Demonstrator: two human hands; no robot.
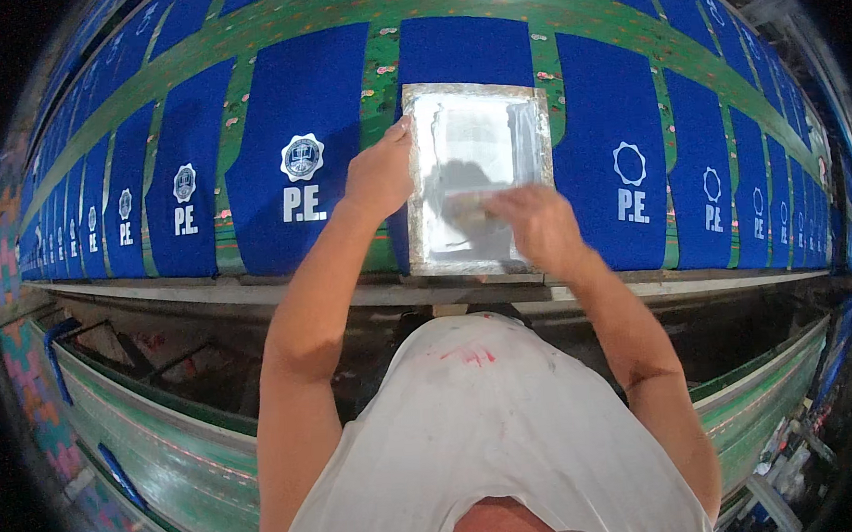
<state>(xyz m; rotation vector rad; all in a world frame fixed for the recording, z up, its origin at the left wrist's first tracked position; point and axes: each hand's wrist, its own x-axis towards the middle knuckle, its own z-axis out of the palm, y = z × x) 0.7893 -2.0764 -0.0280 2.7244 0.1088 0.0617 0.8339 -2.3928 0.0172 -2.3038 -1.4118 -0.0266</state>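
Observation:
A rectangular printing screen [475, 133] with a worn wooden frame lies flat over one of the blue fabric pieces [465, 50]. White ink is smeared across its mesh, thickest along the sides. My left hand [380, 177] grips the frame's left edge, fingers wrapped on its upper part. Over the lower half of the mesh, my right hand [542, 223] is closed on a squeegee [471, 204], which is blurred and partly hidden by the fingers. The print beneath the screen is hidden.
Blue pieces to the left [299, 109] bear a full white emblem and lettering; those to the right [610, 93] show only a ring outline above lettering. They lie on a long green table [384, 85]. Behind me stands another green table [165, 424].

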